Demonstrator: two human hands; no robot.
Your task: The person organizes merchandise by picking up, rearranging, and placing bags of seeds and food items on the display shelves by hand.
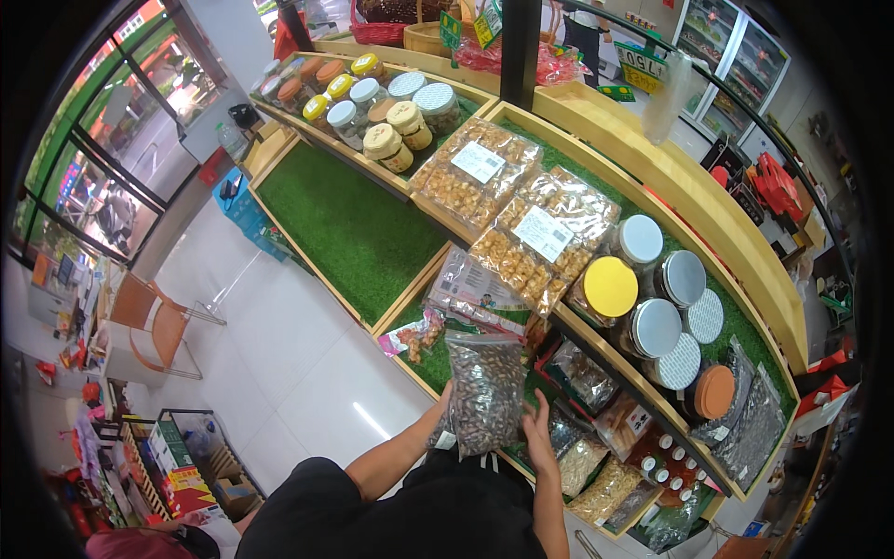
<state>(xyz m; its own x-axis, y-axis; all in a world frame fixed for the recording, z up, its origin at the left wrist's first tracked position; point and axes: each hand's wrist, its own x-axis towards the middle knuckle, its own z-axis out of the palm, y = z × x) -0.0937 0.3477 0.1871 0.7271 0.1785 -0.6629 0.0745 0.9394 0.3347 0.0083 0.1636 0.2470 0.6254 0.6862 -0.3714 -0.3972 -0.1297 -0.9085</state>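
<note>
Before my body is a clear zip bag full of dark seeds or nuts (pixel 487 395), upright over the lower shelf's edge. My left hand (pixel 447 402) holds its left side, with most of the fingers hidden behind the bag. On the bag's right side, my right hand (pixel 536 426) has its fingers apart; whether it touches the plastic is unclear. Another bag with a white label shows partly behind, at the lower left. Just beyond lie a small pink snack pack (pixel 413 337) and flat printed packs (pixel 478 290) on green artificial turf.
Clear packs of golden snacks (pixel 541 234) overhang the upper shelf's edge, beside lidded jars (pixel 610 286). More bagged goods (pixel 604 489) and small bottles (pixel 663 461) fill the lower right shelves. A person's arm and red clothing (pixel 147 543) are at the lower left, near crates.
</note>
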